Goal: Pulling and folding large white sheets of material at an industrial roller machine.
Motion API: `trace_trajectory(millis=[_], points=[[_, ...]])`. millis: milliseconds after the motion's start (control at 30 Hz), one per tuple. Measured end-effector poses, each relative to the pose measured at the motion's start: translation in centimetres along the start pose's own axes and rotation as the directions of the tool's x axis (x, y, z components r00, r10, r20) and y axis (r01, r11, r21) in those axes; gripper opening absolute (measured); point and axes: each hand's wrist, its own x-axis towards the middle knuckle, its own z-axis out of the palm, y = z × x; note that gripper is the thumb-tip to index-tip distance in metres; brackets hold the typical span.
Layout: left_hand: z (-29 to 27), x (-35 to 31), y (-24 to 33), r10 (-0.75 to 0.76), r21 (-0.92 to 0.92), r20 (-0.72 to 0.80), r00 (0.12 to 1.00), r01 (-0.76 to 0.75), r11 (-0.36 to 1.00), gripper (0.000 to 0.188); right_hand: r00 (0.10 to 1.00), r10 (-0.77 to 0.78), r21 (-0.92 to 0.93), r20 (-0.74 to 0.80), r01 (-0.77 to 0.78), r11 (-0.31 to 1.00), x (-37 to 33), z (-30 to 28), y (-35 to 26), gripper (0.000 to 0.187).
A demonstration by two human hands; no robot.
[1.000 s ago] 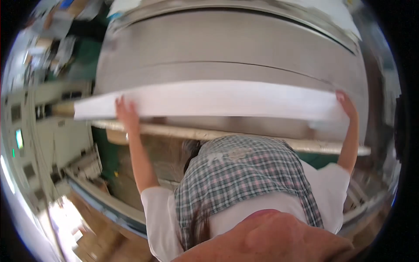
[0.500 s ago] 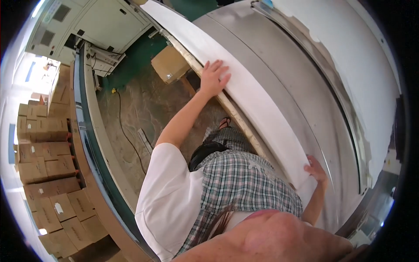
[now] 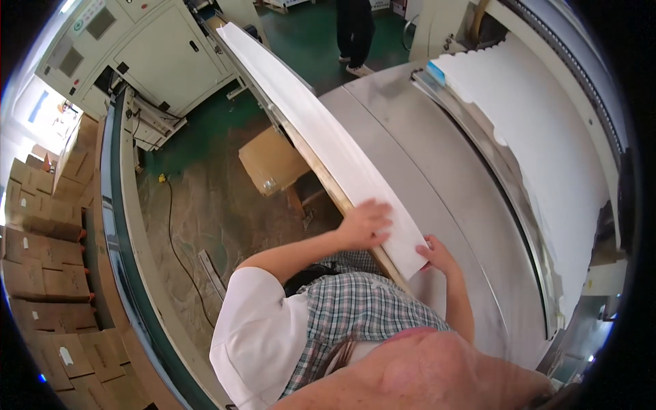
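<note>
A long, flat white strip [image 3: 321, 130] of paper or cloth lies along the near edge of a grey metal table [image 3: 471, 273]. My left hand [image 3: 369, 224] rests on its near part, fingers spread and slightly blurred. At the strip's near end, my right hand [image 3: 441, 255] pinches the right corner, thumb showing and the other fingers partly hidden. A pale wooden edge [image 3: 328, 183] runs beneath the strip on the side towards me.
Scalloped white sheeting [image 3: 547, 137] hangs on a machine at right, behind a dark rail [image 3: 499, 181]. A cardboard box [image 3: 272, 160] stands beside the table. Stacked cartons [image 3: 48, 273] fill the left. A cable [image 3: 174, 239] crosses the floor. Another person's legs [image 3: 354, 34] stand at the far side.
My left hand has slid back towards my body along the strip. My right hand and the strip's near end have shifted left and away from me. The view has tilted, showing more of the far side.
</note>
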Motion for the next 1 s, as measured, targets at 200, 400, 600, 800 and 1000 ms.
trace_trajectory(millis=[200,400,600,800,1000], points=[[-3.0,1.5,-4.6,0.329,-0.454,0.121,0.937,-0.243,0.858,0.015,0.982,-0.187,0.088,-0.039,0.190,0.978,7.1,5.4,-7.3,0.035],[-7.1,3.7,-12.8,0.282,-0.469,0.202,0.938,-0.160,0.868,0.011,0.684,-0.477,-0.408,-0.552,0.278,0.870,12.6,0.9,-6.2,0.023],[-7.2,11.4,-21.1,0.401,-0.374,0.284,0.871,-0.285,0.883,0.013,0.357,-0.257,-0.319,-0.898,-0.124,0.940,10.6,-9.2,3.6,0.018],[-3.9,20.4,-29.3,0.165,-0.390,0.283,0.945,-0.043,0.920,0.020,0.190,-0.210,-0.258,-0.959,-0.281,0.924,12.0,-6.4,1.3,0.021],[5.7,31.5,-36.4,-0.152,-0.343,0.268,0.951,0.242,0.908,0.022,-0.030,-0.226,-0.194,-0.974,-0.408,0.892,13.1,-4.4,-0.6,0.020]])
